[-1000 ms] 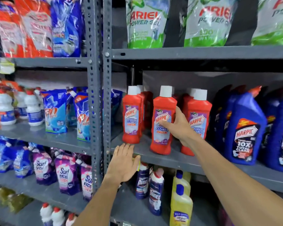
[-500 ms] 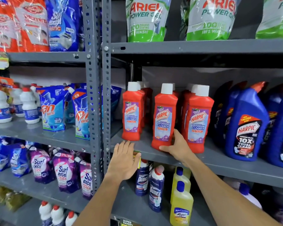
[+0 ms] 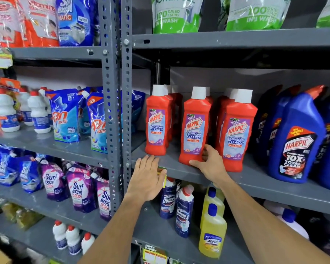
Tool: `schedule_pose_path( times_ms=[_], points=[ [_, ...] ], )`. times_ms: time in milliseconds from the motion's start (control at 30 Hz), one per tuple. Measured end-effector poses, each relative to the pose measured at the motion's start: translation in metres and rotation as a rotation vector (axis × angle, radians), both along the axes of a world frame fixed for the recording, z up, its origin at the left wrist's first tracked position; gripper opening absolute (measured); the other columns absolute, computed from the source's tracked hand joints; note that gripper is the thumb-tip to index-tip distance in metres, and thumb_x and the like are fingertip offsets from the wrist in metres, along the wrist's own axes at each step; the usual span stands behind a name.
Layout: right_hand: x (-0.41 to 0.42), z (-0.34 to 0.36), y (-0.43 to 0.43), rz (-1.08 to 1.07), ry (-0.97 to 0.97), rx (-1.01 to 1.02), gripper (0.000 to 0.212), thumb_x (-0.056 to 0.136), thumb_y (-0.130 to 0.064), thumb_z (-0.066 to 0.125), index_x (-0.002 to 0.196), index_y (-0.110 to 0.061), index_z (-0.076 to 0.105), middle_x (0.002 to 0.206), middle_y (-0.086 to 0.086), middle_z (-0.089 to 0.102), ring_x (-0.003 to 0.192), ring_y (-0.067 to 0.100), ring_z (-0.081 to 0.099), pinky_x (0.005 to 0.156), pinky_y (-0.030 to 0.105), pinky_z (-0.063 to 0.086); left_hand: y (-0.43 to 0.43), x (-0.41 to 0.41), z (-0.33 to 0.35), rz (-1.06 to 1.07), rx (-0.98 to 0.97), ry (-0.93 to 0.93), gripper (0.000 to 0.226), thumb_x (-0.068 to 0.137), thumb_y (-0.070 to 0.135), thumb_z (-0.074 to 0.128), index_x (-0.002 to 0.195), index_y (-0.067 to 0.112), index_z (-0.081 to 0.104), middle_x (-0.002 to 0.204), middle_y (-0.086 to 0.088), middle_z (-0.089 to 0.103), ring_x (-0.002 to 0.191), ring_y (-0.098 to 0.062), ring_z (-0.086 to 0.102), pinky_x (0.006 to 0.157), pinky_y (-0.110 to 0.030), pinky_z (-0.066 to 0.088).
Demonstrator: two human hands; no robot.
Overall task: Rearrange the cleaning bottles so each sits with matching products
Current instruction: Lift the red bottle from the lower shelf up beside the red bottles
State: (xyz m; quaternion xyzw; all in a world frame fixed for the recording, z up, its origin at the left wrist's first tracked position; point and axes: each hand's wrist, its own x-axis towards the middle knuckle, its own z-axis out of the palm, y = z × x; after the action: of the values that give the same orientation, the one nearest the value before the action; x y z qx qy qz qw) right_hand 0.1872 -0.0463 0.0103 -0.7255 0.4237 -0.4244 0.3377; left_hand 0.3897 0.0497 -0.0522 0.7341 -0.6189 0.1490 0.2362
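Observation:
Three rows of red Harpic bathroom cleaner bottles with white caps stand on the grey middle shelf. My right hand grips the base of the middle red bottle, which stands upright on the shelf between the left red bottle and the right red bottle. My left hand rests flat and open against the shelf's front edge, below the left red bottle. Blue Harpic toilet cleaner bottles stand to the right of the red ones.
Green Ariel pouches fill the top shelf. Below stand Domex bottles and yellow Lizol bottles. Left of the grey upright post are Rin pouches, small white bottles and purple Surf Excel pouches.
My right hand has slid down from the middle red bottle's label to its base, and the bottle now stands straighter. My left hand has stayed on the shelf edge.

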Motion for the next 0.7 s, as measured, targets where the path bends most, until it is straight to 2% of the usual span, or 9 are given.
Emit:
schedule_pose_path(
  times_ms=[133,367,700],
  points=[
    [0.0021,-0.0013,0.0002,-0.010,0.010,-0.013,0.070,0.079,-0.011,0.085,0.140,-0.010,0.050,0.137,0.010,0.062,0.123,0.025,0.061,0.103,0.036,0.050,0.0009,-0.0005,-0.0003,-0.006,-0.020,0.000,0.060,0.102,0.046,0.027,0.150,0.011,0.032,0.158,-0.007,0.034,0.149,-0.024,0.022,0.125,-0.042,0.004],
    [0.0021,-0.0010,-0.0006,0.004,0.056,-0.010,0.069,0.084,-0.015,0.081,0.144,-0.011,0.047,0.141,0.009,0.060,0.127,0.026,0.059,0.108,0.047,0.048,0.0017,-0.0007,-0.0005,-0.005,-0.032,-0.006,0.059,0.102,0.046,0.028,0.150,0.011,0.034,0.157,-0.007,0.035,0.148,-0.023,0.023,0.125,-0.041,0.003],
    [0.0046,-0.0038,-0.0039,-0.005,0.054,-0.023,0.068,0.083,-0.016,0.082,0.142,-0.010,0.048,0.140,0.009,0.061,0.127,0.026,0.059,0.108,0.047,0.048,0.0026,-0.0014,0.0008,0.001,-0.016,0.001,0.060,0.102,0.047,0.026,0.151,0.012,0.032,0.158,-0.006,0.034,0.149,-0.022,0.022,0.125,-0.041,0.002]
  ],
)
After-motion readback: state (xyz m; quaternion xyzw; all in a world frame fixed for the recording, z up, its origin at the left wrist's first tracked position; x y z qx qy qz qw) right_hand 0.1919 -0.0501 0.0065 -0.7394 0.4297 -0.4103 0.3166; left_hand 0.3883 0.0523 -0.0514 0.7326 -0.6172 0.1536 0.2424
